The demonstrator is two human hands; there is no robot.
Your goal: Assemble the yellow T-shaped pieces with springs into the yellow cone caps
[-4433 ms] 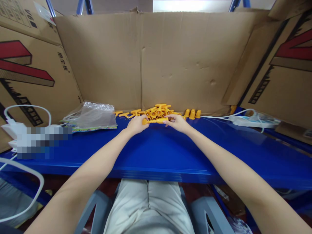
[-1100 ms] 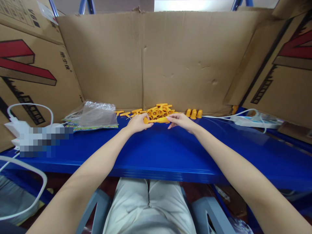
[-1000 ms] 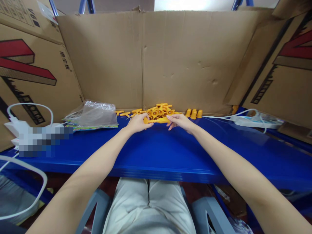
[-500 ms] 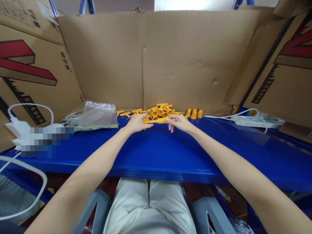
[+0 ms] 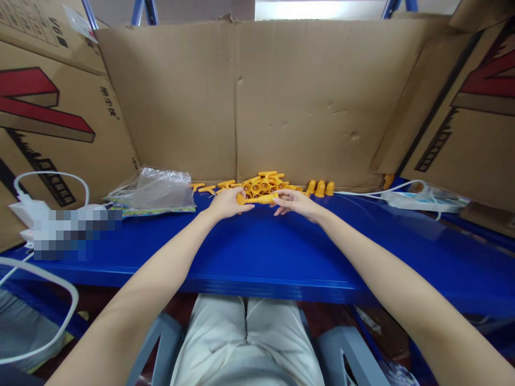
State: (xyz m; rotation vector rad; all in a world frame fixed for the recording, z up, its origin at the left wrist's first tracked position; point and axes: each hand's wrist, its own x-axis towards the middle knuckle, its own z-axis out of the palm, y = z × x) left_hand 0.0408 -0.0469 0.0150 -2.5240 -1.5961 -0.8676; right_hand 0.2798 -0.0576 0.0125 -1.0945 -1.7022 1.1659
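A long yellow plastic piece (image 5: 263, 199), round and wider at its left end, lies sideways between my hands just in front of the pile. My left hand (image 5: 223, 205) pinches the wide left end between thumb and fingers. At the opposite end, the fingers of my right hand (image 5: 296, 203) close on the tip. Behind the piece sits a heap of yellow cup-ended parts (image 5: 264, 185), several with hollow mouths facing me. Yellow T-shaped parts (image 5: 207, 189) lie by my left fingertips, some with small metal bits. Three yellow thimble-like caps (image 5: 319, 188) stand beyond my right hand.
A blue tabletop (image 5: 265, 246) spreads below my arms. Clear plastic bags (image 5: 161, 187) lie at left, near white chargers and cables (image 5: 30, 212). A white power strip (image 5: 422, 201) rests at right. Cardboard walls (image 5: 306, 96) enclose the back and sides.
My right hand's fingers have shifted slightly at the tip of the yellow piece, the lower fingers drawing up and left. The left hand and the piece look nearly still.
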